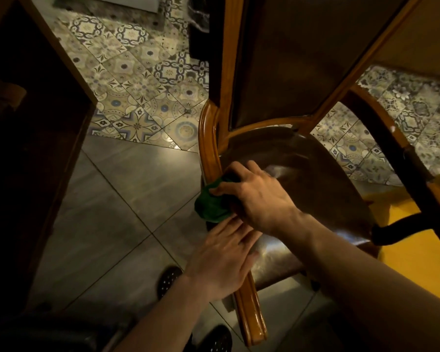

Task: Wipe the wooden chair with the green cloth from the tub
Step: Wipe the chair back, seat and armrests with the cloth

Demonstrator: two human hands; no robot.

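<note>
Wooden chair [285, 174] on tiled floor [127, 179], dark padded seat. Right hand [258, 193] gripping bunched green cloth [211, 203] against chair's left armrest. Left hand [221, 260] just below cloth, fingers extended, flat on same armrest.

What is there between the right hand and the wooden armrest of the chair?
In the head view, the green cloth lies bunched between the right hand and the wooden armrest.
</note>
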